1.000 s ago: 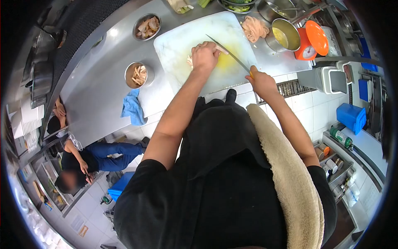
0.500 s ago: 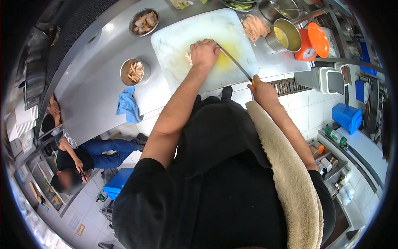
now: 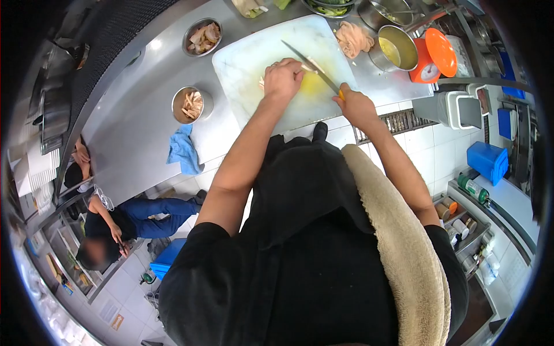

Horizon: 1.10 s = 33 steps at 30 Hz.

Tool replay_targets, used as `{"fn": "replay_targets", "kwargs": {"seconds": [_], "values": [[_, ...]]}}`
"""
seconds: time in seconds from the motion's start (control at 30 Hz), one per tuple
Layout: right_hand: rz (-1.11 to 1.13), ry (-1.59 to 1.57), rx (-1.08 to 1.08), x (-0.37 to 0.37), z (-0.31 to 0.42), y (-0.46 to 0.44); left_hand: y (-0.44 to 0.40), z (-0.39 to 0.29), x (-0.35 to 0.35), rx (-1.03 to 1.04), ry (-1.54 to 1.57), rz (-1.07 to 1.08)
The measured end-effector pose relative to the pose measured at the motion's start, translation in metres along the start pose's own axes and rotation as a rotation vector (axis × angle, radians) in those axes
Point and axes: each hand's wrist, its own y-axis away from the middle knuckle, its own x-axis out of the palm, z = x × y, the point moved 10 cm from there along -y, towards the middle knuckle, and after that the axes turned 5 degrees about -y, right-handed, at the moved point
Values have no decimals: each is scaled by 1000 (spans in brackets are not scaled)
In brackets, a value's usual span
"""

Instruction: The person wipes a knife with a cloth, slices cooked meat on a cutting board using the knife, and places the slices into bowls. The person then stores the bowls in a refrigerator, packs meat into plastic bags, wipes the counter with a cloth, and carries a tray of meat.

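Note:
My right hand is closed around the yellow handle of a kitchen knife. Its blade slants over the white cutting board, tip toward the far edge. My left hand rests on the board with fingers curled, holding a pale strip-like piece of food against the near side of the blade; most of that piece is hidden. A few pale slices peek out to the left of this hand. Yellow stain marks the board by the blade.
Left of the board stand a steel bowl of meat pieces, a steel pot of cut strips and a blue cloth. To the right are a crumpled peach-coloured cloth, a steel pot and an orange scale. Another person is at lower left.
The knife has moved left and away from me, its tip now beyond my left hand. My right hand came closer to the board. A pale food piece now shows at the blade.

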Motion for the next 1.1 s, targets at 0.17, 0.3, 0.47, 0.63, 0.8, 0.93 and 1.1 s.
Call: {"fn": "replay_targets", "kwargs": {"seconds": [0.17,0.3,0.47,0.63,0.8,0.93,1.1], "values": [[14,74,31,-13,9,24,9,24,-27,-149,28,-131],[54,94,15,-11,9,29,4,34,-8,-188,81,-9],[66,124,-18,-8,3,34,1,31,-6,-193,50,16],[114,131,32,3,-3,33,-2,31,-3,-158,13,17],[164,45,42,28,8,2,-5,29,-2,-119,-26,48],[141,-11,-3,28,27,-34,-3,29,0,-66,-27,66],[119,-35,-149,9,54,-56,-5,33,-3,-65,-20,107]]}}
